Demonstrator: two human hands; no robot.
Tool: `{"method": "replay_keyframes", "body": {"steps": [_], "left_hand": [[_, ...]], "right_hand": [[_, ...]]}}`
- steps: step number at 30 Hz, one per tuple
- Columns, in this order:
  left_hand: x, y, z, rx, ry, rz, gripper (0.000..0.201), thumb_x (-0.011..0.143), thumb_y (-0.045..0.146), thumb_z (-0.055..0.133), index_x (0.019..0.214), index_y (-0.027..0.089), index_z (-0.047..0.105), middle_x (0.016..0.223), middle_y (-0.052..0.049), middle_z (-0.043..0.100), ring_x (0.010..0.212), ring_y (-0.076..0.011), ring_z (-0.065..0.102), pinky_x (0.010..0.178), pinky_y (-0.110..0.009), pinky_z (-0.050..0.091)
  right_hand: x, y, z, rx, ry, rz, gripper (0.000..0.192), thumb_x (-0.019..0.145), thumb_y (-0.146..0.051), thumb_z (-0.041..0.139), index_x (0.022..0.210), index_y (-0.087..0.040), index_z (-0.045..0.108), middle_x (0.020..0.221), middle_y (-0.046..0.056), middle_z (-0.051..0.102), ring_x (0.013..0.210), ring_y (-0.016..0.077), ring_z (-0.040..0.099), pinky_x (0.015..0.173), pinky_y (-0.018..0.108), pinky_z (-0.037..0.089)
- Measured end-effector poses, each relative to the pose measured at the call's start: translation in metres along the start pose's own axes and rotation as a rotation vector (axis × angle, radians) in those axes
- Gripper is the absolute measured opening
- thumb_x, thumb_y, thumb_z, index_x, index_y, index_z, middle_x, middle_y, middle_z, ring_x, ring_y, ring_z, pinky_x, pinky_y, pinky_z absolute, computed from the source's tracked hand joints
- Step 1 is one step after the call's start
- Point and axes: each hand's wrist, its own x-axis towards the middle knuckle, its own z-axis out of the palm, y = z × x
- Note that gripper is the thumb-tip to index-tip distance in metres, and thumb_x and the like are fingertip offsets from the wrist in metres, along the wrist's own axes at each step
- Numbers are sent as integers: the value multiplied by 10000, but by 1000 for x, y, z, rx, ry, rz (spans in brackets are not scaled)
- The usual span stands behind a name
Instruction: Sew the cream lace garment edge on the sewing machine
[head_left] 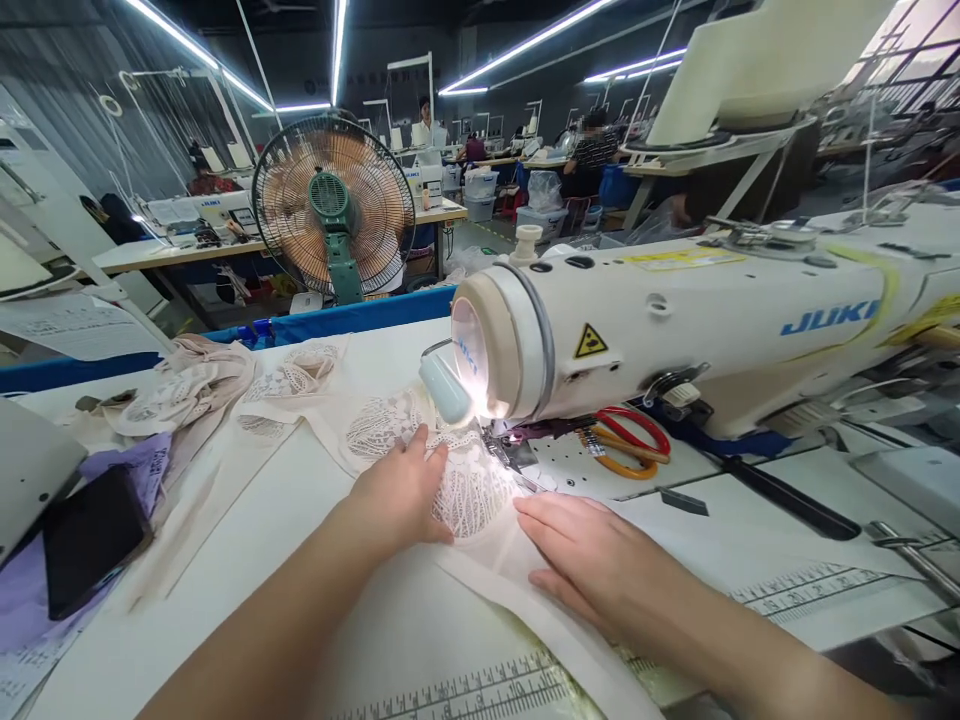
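Beside needle: flat hands (405, 490) on lace (472, 495)

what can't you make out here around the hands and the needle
Head view only:
- Needle tip: lost in lamp glare and behind the machine head.
- Lace fabric: partly covered by the left hand and right hand.
- Scissors: blades hidden under the machine arm.
- Ruler markings: too small to read.

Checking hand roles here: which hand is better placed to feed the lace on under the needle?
Probably the left hand: it lies flat on the lace just before the needle. The right hand rests nearer the person, on the plain fabric.
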Motion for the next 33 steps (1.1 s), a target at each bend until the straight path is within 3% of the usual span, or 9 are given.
{"method": "replay_keyframes", "body": {"steps": [7,10,14,16,18,21,23,27,33], "left_hand": [[17,-28,2,-91,108,53,865,718,404,682,1432,207,235,1408,-174,344,1236,-336,415,897,-349,433],[15,-30,0,-47,172,67,824,733,403,670,1421,210,261,1288,-141,472,1124,-288,510,829,-304,456],[-9,4,7,119,315,3,444,815,117,512,1258,130,483,1038,-118,598,970,-255,561,736,-306,472],[-24,30,20,134,267,47,307,824,99,472,1098,143,603,911,-98,626,808,-225,594,637,-289,482],[-32,51,36,169,153,146,330,858,218,485,1156,113,583,963,-145,634,830,-261,609,600,-307,502],[-32,64,56,257,123,216,542,874,366,485,1300,32,465,1265,-263,499,1123,-386,506,769,-414,516],[-26,64,63,290,120,218,610,887,399,457,1350,8,386,1354,-274,399,1232,-404,404,893,-464,463],[-18,57,62,332,91,228,645,912,442,383,1382,5,314,1389,-257,351,1306,-377,306,1013,-478,361],[-16,55,61,361,123,168,712,882,556,363,1406,81,283,1416,-249,299,1283,-413,325,948,-486,413]], "right_hand": [[16,0,11,-168,74,10,134,738,-233,610,845,-153,615,1019,108,650,873,257,591,659,355,480],[19,-1,13,-218,95,8,123,719,-242,638,803,-154,620,971,96,661,814,240,595,614,332,454],[20,-2,15,-241,135,9,151,686,-249,672,804,-160,641,965,75,674,744,209,590,592,311,427],[20,-2,17,-259,153,12,176,676,-258,690,817,-160,649,968,68,679,746,206,590,599,310,424],[20,-2,18,-278,171,2,185,676,-275,705,812,-160,654,972,63,683,754,206,590,611,309,423],[22,-2,18,-292,183,1,153,685,-279,710,783,-172,660,983,53,686,757,202,590,618,305,416],[23,-3,18,-291,176,13,132,678,-273,716,754,-180,662,968,42,692,728,194,591,595,299,410],[27,-6,18,-308,127,41,146,712,-291,692,802,-176,684,1015,53,687,694,179,603,556,285,413],[28,-7,22,-336,79,78,208,750,-293,657,909,-163,691,1126,77,649,721,181,616,553,276,441]]}}
